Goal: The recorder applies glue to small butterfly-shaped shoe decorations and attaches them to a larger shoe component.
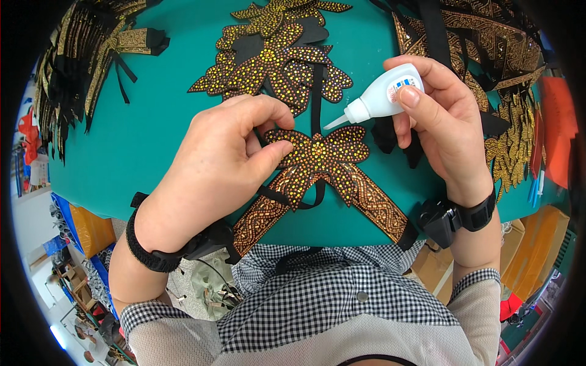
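A dark butterfly-shaped applique (317,154), studded with gold and orange gems, lies near the front of the green table. Two gem-patterned black straps (379,207) splay out from beneath it toward me, and a thin black ribbon (317,104) runs away from its top. My left hand (235,149) pinches the applique's left wing between thumb and fingers. In my right hand (436,110) is a white glue bottle (384,94), tilted so its thin nozzle points down and left. The nozzle tip hovers just above the applique's upper edge, apart from it.
More gem-studded appliques (274,67) overlap in a row farther back on the green table (152,165). A pile of gold-patterned straps (101,49) hangs at the left. Other decorated straps (482,43) heap at the right, beside an orange-red sheet (558,134). Cardboard boxes (531,250) stand below the table's right edge.
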{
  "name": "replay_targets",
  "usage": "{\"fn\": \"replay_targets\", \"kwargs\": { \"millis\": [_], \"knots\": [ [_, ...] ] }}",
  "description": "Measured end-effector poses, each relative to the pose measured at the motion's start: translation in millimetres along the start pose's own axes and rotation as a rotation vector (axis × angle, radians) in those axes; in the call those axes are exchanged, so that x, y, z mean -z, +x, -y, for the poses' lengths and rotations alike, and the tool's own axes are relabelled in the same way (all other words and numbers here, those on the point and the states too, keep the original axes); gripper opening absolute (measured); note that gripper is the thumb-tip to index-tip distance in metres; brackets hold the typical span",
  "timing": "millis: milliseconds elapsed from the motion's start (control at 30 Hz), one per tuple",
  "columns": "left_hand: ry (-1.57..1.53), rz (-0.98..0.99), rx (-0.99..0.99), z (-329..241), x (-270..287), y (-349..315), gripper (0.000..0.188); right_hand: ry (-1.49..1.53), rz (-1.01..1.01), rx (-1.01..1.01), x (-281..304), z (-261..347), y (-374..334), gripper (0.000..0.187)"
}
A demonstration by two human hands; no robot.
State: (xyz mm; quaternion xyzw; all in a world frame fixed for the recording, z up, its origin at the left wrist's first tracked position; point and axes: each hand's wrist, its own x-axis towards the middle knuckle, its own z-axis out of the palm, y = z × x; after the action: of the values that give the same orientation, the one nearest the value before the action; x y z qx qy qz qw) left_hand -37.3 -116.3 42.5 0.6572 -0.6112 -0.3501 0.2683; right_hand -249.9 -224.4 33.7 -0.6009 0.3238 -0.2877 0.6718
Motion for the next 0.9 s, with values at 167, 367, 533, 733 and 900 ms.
{"fn": "replay_targets", "kwargs": {
  "millis": [167,367,533,733,900],
  "knots": [
    [0.014,-0.013,-0.01,1,-1,0,0.021,0.003,0.014,0.001,1,-1,1,0.035],
    [0.032,-0.006,-0.003,-1,0,1,0.021,0.008,0.025,0.012,1,0,1,0.034],
    [0.111,-0.093,-0.032,-3,1,-2,0.02,0.018,0.035,0.006,2,0,3,0.035],
    [0.525,-0.02,-0.416,-21,-6,-17,0.032,0.153,-0.008,-0.008,4,-3,4,0.035],
    [0.534,0.178,-0.391,-29,-14,-21,0.038,0.162,-0.011,-0.009,5,-3,3,0.036]
  ]
}}
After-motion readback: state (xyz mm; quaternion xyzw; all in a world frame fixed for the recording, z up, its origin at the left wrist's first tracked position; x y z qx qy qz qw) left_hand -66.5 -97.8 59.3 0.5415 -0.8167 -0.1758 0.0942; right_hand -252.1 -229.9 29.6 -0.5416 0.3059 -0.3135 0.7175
